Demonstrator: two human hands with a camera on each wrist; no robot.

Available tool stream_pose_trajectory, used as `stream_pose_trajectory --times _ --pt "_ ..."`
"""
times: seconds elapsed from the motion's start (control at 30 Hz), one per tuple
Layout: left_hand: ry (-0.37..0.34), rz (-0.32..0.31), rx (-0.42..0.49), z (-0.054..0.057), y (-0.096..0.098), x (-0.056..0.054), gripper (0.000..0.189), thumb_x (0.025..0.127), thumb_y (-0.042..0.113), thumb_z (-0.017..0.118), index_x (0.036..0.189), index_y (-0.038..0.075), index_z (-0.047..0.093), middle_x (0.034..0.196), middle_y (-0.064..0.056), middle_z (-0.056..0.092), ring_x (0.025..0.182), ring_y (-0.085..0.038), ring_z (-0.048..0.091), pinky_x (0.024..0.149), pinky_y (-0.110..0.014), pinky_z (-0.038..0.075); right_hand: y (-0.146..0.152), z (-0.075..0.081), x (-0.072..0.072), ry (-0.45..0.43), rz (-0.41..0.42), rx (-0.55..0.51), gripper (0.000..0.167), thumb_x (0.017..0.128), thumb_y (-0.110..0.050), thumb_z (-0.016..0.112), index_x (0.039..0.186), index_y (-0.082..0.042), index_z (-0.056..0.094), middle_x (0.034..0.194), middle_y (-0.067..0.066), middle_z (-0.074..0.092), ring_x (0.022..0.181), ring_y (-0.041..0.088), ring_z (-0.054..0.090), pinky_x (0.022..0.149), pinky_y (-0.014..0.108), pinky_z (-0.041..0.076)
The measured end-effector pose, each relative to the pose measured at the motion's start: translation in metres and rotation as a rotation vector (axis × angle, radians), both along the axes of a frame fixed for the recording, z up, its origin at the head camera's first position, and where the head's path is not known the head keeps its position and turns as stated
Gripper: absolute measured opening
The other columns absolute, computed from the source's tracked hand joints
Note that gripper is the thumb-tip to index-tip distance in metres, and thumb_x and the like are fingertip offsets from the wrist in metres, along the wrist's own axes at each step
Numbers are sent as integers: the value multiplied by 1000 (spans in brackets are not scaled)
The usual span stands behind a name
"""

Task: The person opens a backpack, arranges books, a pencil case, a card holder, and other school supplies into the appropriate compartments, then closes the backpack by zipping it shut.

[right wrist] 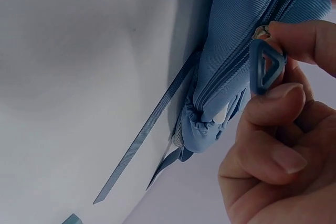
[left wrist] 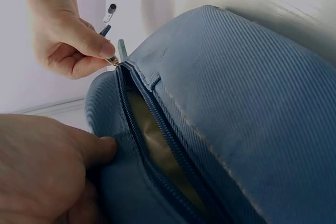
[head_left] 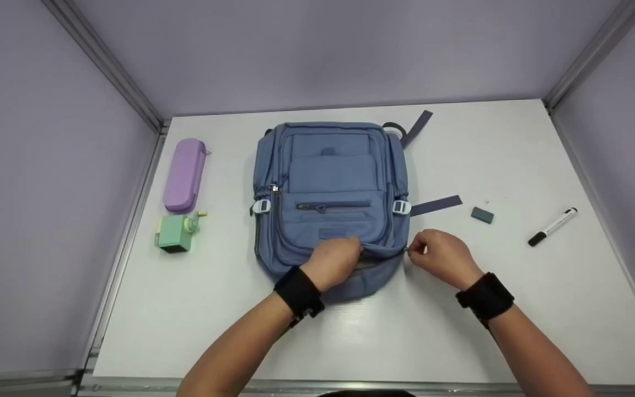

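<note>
- Pinching the zipper pull [right wrist: 266,69], the right hand [head_left: 441,255] has its fingers bent inward; the blue triangular loop lies against them, and the fingertips meet at the metal slider.
- The left hand [head_left: 333,262] is curled, gripping the backpack's fabric beside the zipper, with its thumb against the cloth; its other fingertips are mostly hidden.
- The backpack [head_left: 331,173] lies front side up in the middle of the white table [head_left: 516,342], its lower end toward the person.
- Between the two hands, a zipper gap [left wrist: 157,140] stands parted along the bag's lower edge; a tan surface shows inside, though whether lining or contents I cannot tell.
- Beyond the right hand, well apart from it, a marker [head_left: 553,226] lies on the table; a small dark block [head_left: 482,215] lies nearer, beside a strap [head_left: 436,205].
</note>
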State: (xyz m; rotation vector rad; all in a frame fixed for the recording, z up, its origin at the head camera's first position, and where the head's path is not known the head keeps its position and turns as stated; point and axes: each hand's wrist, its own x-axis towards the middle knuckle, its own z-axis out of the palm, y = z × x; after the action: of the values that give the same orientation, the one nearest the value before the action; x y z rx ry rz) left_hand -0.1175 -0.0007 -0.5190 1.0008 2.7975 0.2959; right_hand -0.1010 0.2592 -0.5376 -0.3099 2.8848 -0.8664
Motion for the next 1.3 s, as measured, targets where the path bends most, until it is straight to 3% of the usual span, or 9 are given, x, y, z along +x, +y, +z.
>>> stream_pose_trajectory --times 0.1,0.3,0.4,0.63,0.83,1.07,1.17,1.3 --pt "-42 8 3 2 0 0 27 109 23 51 91 8 63 71 -5 61 64 -25 66 53 -40 54 -1 1 2 0 -2 1 4 86 -10 73 82 -11 75 80 -3 65 69 15 56 62 34 46" --pt "-215 60 25 5 0 -2 35 107 40 52 95 9 63 80 -3 61 74 -24 66 67 -42 55 -1 0 5 20 -2 -1 6 83 -8 74 81 -13 75 78 -3 64 68 14 56 61 34 46" --pt "-241 75 23 4 1 -2 42 107 46 49 98 8 66 84 -5 64 77 -24 67 69 -43 55 -1 0 6 20 -2 -7 6 83 -8 74 81 -13 75 78 -3 64 68 14 55 61 34 46" --pt "-308 81 -7 6 5 -2 45 111 38 38 116 5 69 111 -13 70 103 -30 68 89 -46 55 -4 3 10 25 4 -4 7 83 -8 73 81 -14 75 79 -4 64 68 13 55 62 34 46" --pt "-239 10 -60 8 5 -1 44 112 30 35 120 3 68 110 -14 69 98 -31 68 81 -46 58 -7 5 15 7 10 -12 7 84 -9 74 80 -14 75 79 -5 65 68 12 56 62 34 47" --pt "20 -224 -229 9 4 0 29 108 18 44 107 7 71 98 -10 67 84 -26 67 61 -41 58 -17 7 20 -1 13 -29 8 82 -11 76 76 -16 73 75 -6 63 66 12 55 60 33 47" --pt "48 -247 -253 8 4 1 27 107 16 46 104 8 71 97 -9 67 83 -26 67 60 -40 58 -21 8 24 -15 24 -42 8 82 -11 76 77 -17 73 76 -7 63 66 12 55 60 32 46" --pt "33 -235 -267 7 4 0 29 108 17 44 105 7 72 99 -10 68 84 -26 67 61 -41 58 -28 8 28 -15 37 -67 8 80 -9 76 77 -16 74 76 -8 64 66 11 56 60 32 47"
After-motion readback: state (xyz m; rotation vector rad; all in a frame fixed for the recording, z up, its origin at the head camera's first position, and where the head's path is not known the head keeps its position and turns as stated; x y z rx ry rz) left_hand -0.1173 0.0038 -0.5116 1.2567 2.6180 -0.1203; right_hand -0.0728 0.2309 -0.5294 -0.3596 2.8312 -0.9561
